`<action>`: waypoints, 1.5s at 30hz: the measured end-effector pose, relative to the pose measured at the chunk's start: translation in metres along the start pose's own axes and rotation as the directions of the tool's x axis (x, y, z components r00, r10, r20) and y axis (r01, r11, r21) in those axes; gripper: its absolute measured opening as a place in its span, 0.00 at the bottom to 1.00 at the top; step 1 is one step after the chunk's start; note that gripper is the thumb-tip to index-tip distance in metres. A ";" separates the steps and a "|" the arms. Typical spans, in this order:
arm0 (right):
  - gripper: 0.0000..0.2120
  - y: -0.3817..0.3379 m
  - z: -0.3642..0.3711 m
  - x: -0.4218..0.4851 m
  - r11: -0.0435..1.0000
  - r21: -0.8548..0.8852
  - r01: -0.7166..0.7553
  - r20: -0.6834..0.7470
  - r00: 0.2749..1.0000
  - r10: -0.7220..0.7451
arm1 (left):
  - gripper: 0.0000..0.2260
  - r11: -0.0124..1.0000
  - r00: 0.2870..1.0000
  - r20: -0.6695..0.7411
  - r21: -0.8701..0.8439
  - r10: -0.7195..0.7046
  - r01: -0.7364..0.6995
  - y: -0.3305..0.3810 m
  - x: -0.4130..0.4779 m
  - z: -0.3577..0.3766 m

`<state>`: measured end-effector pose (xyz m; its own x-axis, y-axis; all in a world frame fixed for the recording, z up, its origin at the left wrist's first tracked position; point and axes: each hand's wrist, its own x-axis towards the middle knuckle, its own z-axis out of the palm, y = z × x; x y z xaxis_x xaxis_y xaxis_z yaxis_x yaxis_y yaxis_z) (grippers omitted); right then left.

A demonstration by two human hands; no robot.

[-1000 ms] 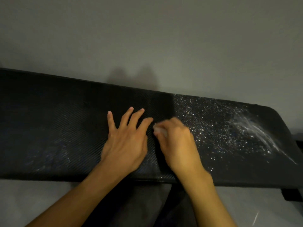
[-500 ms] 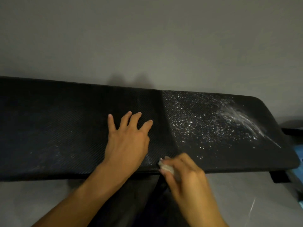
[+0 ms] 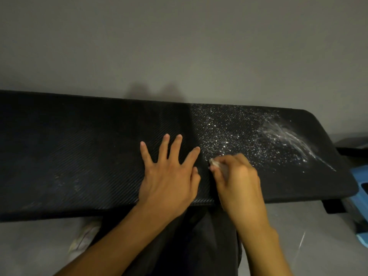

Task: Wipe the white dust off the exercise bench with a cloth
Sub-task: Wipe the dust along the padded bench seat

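A long black exercise bench [image 3: 69,156] with a woven pattern runs across the view. White dust [image 3: 249,140] speckles its right part, with a thick white smear [image 3: 286,134] near the right end. My left hand [image 3: 169,176] lies flat on the bench's middle, fingers spread. Just to its right, my right hand [image 3: 237,182] grips a small wadded whitish cloth [image 3: 216,163] and presses it on the bench at the near edge of the dusty patch. Most of the cloth is hidden inside the fist.
A grey floor [image 3: 179,46] lies beyond the bench. A blue object [image 3: 361,206] stands at the right edge beside the bench's end. A light shoe [image 3: 84,238] and my dark trousers [image 3: 199,246] show below the bench's front edge.
My right hand with the cloth swept from the bench's middle down to its front edge, then moved back up onto the surface. The left hand stayed flat in place.
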<state>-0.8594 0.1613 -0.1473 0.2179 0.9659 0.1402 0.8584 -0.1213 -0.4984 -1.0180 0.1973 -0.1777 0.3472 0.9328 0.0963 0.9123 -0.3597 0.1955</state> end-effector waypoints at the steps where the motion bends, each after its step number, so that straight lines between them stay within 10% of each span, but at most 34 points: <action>1: 0.08 -0.003 0.003 0.001 1.000 -0.013 0.022 0.014 1.000 -0.021 | 0.24 1.000 1.000 0.000 0.001 -0.002 0.002 0.000 0.000 0.001; 45: 0.10 -0.017 0.009 0.061 0.996 -0.055 0.068 0.082 0.995 -0.063 | 0.27 1.000 0.999 0.044 0.022 -0.010 0.009 0.002 -0.002 0.001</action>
<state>-0.8650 0.2248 -0.1374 0.1243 0.9872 0.1003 0.8955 -0.0681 -0.4398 -1.0171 0.1947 -0.1781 0.3473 0.9364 0.0510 0.9200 -0.3507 0.1748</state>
